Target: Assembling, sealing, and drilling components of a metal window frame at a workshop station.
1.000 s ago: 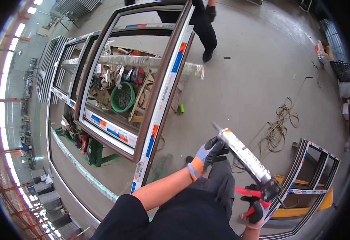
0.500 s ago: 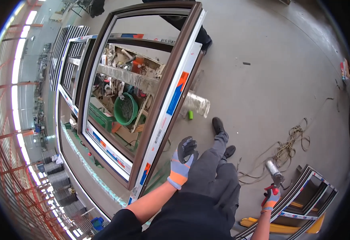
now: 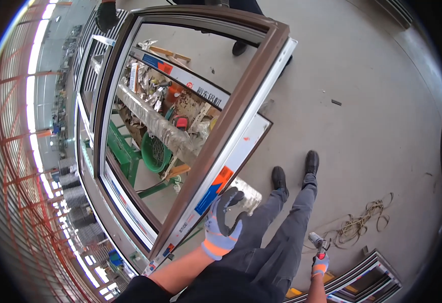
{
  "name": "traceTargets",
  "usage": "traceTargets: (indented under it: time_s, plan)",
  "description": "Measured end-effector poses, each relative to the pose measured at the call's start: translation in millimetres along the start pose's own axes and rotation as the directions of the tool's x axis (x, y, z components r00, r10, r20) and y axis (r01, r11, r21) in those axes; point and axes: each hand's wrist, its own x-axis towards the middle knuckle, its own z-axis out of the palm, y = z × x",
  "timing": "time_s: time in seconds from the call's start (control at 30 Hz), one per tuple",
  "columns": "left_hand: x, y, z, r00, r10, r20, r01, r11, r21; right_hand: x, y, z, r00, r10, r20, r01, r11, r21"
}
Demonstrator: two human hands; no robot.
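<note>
My left hand, in a grey and black glove with an orange band, is held in a C shape beside the lower right rail of a brown window frame. Its fingers are apart with nothing between them; whether they touch the rail I cannot tell. The tilted frame has white film with orange and blue marks along its edge. Down at the right, my right hand, gloved alike, is closed round the red handle of a gun-shaped tool with a silver cylinder. Its exact kind is unclear.
Another person's dark-gloved hand is at the frame's top left corner. Through the frame show a wrapped beam, a green bucket and scattered tools. Tangled strap lies on the floor, near stacked frames at the lower right.
My view has shifted and the brown frame appears larger and nearer. My left hand now sits closer to its rail. The other person's gloved hand has come into view at top left.
</note>
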Motion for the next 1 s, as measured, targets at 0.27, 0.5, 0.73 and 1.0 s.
traceTargets:
  time_s: [0.27, 0.5, 0.73, 1.0]
  plan:
    - [47.0, 52.5, 3.9, 0.994, -0.081, -0.074, 0.086, 0.995, 0.060, 79.4, -70.5, -29.7, 0.988, -0.055, 0.148, 0.097, 0.951, -0.295]
    - [84.4, 82.8, -42.2, 0.920, 0.261, -0.293, -0.010, 0.761, 0.648, 125.9, -83.2, -61.9, 0.977, -0.008, 0.213, 0.052, 0.978, -0.202]
    - [108.7, 50.6, -56.9, 0.970, -0.038, -0.240, 0.156, 0.854, 0.496, 162.5, -24.9, -37.3, 0.978, -0.190, 0.089, 0.195, 0.979, -0.058]
    - [83.3, 30.8, -57.7, 0.968, -0.072, -0.241, 0.179, 0.870, 0.459, 124.7, -32.2, -19.6, 0.983, 0.044, 0.176, -0.055, 0.997, 0.058]
